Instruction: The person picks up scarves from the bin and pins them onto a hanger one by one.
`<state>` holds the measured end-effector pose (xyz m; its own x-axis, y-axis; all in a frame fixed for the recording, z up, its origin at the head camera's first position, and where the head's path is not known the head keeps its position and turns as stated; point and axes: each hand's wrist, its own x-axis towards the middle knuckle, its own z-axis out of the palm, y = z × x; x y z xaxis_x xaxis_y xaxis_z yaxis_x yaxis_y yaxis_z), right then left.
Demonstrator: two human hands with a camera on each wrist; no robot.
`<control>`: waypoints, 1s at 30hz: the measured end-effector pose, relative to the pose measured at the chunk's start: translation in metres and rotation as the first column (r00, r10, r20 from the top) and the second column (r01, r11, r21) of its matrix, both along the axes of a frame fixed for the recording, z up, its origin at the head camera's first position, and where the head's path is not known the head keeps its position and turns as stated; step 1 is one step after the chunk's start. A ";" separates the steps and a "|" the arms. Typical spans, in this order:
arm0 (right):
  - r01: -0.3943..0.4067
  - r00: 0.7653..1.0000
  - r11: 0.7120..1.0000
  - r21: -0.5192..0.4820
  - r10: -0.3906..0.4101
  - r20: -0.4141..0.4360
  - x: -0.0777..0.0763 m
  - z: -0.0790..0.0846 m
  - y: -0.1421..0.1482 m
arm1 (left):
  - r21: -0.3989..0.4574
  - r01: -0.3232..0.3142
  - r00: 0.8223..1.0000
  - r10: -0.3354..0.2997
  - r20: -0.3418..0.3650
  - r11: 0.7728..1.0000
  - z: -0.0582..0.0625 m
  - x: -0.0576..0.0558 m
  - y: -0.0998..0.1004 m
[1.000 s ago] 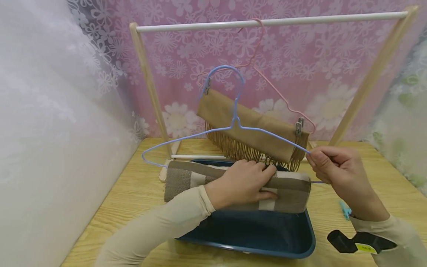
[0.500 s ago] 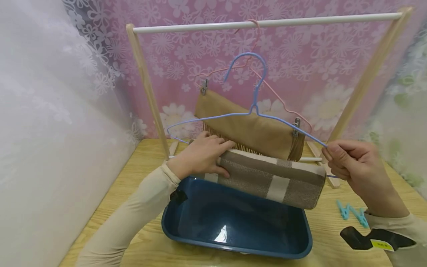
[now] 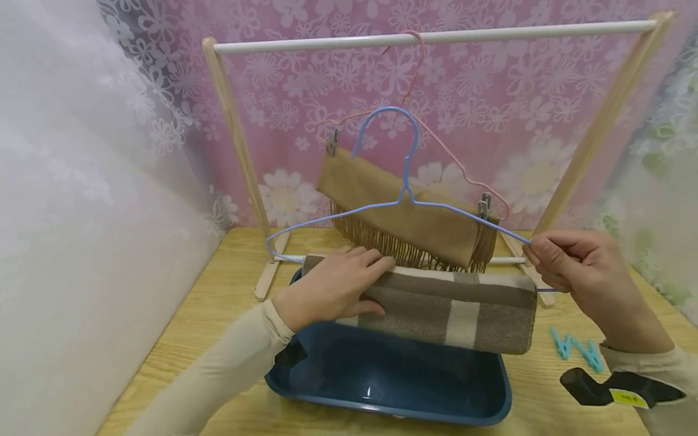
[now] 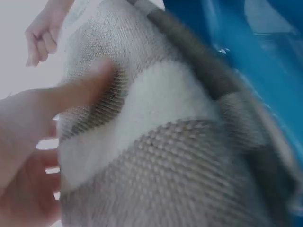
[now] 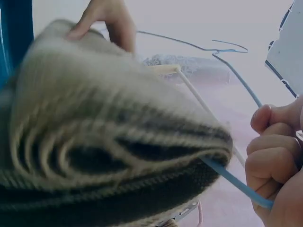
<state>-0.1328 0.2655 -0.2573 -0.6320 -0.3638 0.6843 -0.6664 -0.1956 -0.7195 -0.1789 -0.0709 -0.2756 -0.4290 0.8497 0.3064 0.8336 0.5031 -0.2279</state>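
Observation:
A checked brown-and-white scarf [image 3: 463, 315], folded into a thick bundle, hangs over the lower bar of a blue wire hanger [image 3: 406, 178]. My left hand [image 3: 338, 284] grips the scarf near its left part, thumb [image 4: 87, 85] on the front face and fingers over the back. At the hanger's right corner, my right hand [image 3: 583, 266] holds the wire in curled fingers. Rolled layers show at the scarf's end in the right wrist view, where the lower wire [image 5: 236, 184] comes out of them. The hanger's hook points up, unsupported by the rack.
A dark blue basin [image 3: 382, 407] stands under the scarf. Behind is a rack with a white rail [image 3: 305, 43], from which a pink hanger [image 3: 420, 66] carries a tan fringed scarf [image 3: 403, 212] in metal clips. Turquoise clothespins [image 3: 561, 344] lie at right on the table.
Hanger and scarf have shifted right overall; in the last half second they tilted and dropped slightly. My left hand has slid from the scarf's middle to its left part; my right hand keeps its hold.

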 end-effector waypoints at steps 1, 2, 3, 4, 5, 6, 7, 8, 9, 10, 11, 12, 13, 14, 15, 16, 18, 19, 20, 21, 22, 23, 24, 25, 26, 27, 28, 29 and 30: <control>-0.012 1.000 1.000 0.003 0.012 -0.016 -0.001 0.001 0.000 | -0.010 0.014 0.999 -0.014 0.030 1.000 0.002 0.003 0.001; -0.018 1.000 1.000 0.003 0.018 -0.024 -0.002 0.001 0.000 | -0.023 0.023 0.998 -0.021 0.052 0.999 0.003 0.005 0.002; -0.008 1.000 1.000 0.007 0.008 -0.029 -0.001 0.002 0.000 | -0.039 0.018 0.997 -0.015 0.072 0.999 0.004 0.006 0.003; -0.007 0.999 1.000 0.011 0.007 -0.033 -0.001 0.001 0.001 | -0.058 0.007 0.996 -0.002 0.094 0.998 0.003 0.007 0.003; 0.000 1.000 1.000 0.019 0.000 -0.031 0.000 0.000 0.001 | -0.083 -0.009 0.994 0.018 0.106 0.997 0.002 0.007 0.002; 0.008 1.000 1.000 0.026 -0.007 -0.028 0.001 -0.001 0.002 | -0.104 -0.025 0.992 0.038 0.118 0.994 0.001 0.008 0.002; 0.018 1.000 0.999 0.030 -0.018 -0.021 0.002 -0.002 0.003 | -0.119 -0.039 0.991 0.053 0.119 0.992 -0.001 0.008 0.001; 0.032 0.999 0.999 0.033 -0.031 -0.012 0.003 -0.004 0.003 | -0.129 -0.047 0.993 0.060 0.103 0.991 -0.002 0.009 0.001; 0.041 0.999 0.999 0.030 -0.041 -0.005 0.003 -0.005 0.004 | -0.137 -0.052 0.995 0.063 0.077 0.989 -0.003 0.009 0.001; 0.020 1.000 1.000 0.019 -0.020 -0.005 0.002 -0.006 0.003 | -0.137 -0.053 0.997 0.060 0.042 0.989 -0.003 0.010 0.001; 0.017 1.000 1.000 0.013 -0.017 0.002 0.001 -0.007 0.003 | -0.132 -0.052 0.999 0.052 -0.003 0.990 -0.003 0.010 0.002; -0.001 1.000 1.000 -0.005 0.001 -0.001 -0.001 -0.007 0.002 | -0.123 -0.048 0.998 0.043 -0.045 0.991 -0.003 0.011 0.003; -0.019 1.000 1.000 -0.021 0.019 0.002 -0.002 -0.008 0.002 | -0.112 -0.040 0.996 0.031 -0.084 0.993 -0.002 0.011 0.004; -0.035 0.999 0.999 -0.034 0.035 0.003 -0.004 -0.008 0.001 | -0.103 -0.033 0.993 0.021 -0.115 0.994 -0.001 0.011 0.005; -0.062 0.998 0.997 -0.046 0.062 -0.001 -0.006 -0.008 0.000 | -0.097 -0.033 0.991 0.020 -0.132 0.995 0.000 0.012 0.007; -0.090 0.996 0.995 -0.053 0.090 -0.001 -0.007 -0.009 0.000 | -0.087 -0.034 0.990 0.021 -0.136 0.996 0.000 0.013 0.007; -0.114 0.993 0.991 -0.063 0.114 0.008 -0.009 -0.011 0.000 | -0.066 -0.043 0.990 0.033 -0.139 0.997 0.002 0.015 0.007; -0.118 0.993 0.991 -0.065 0.119 0.011 -0.010 -0.012 0.001 | -0.045 -0.042 0.989 0.035 -0.144 0.998 0.002 0.016 0.006; -0.126 0.992 0.990 -0.066 0.127 0.009 -0.011 -0.012 0.002 | -0.010 -0.027 0.988 0.025 -0.155 1.000 0.003 0.017 0.004; -0.134 0.991 0.989 -0.067 0.135 0.010 -0.011 -0.013 0.004 | 0.043 0.006 0.986 0.001 -0.169 0.999 0.005 0.018 0.002; -0.127 0.992 0.990 -0.058 0.128 0.011 -0.012 -0.014 0.006 | 0.114 0.061 0.979 -0.037 -0.202 0.992 0.007 0.020 -0.001; -0.133 0.991 0.990 -0.051 0.133 0.003 -0.013 -0.015 0.008 | 0.199 0.128 0.966 -0.077 -0.246 0.972 0.009 0.022 -0.004; -0.136 0.991 0.990 -0.047 0.136 -0.005 -0.013 -0.015 0.010 | 0.279 0.193 0.949 -0.107 -0.298 0.941 0.013 0.025 -0.008; -0.144 0.990 0.989 -0.043 0.144 -0.014 -0.014 -0.016 0.012 | 0.356 0.249 0.933 -0.125 -0.338 0.901 0.016 0.026 -0.014; -0.146 0.989 0.988 -0.040 0.146 -0.019 -0.015 -0.016 0.014 | 0.431 0.284 0.924 -0.125 -0.362 0.857 0.020 0.027 -0.020; -0.137 0.990 0.990 -0.037 0.136 -0.022 -0.015 -0.016 0.015 | 0.498 0.293 0.926 -0.112 -0.361 0.816 0.022 0.026 -0.027; -0.133 0.991 0.991 -0.033 0.132 -0.028 -0.015 -0.016 0.016 | 0.557 0.270 0.939 -0.087 -0.333 0.785 0.024 0.024 -0.034; -0.133 0.991 0.991 -0.037 0.132 -0.028 -0.015 -0.016 0.017 | 0.599 0.223 0.960 -0.066 -0.272 0.769 0.024 0.019 -0.042; -0.120 0.993 0.992 -0.042 0.119 -0.021 -0.016 -0.016 0.018 | 0.626 0.162 0.980 -0.048 -0.195 0.763 0.023 0.014 -0.049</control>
<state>-0.1484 0.2837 -0.2734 -0.5734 -0.4056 0.7119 -0.6492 -0.3051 -0.6967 -0.1651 -0.1198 -0.2531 -0.2466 0.4715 0.8467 0.8711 0.4908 -0.0197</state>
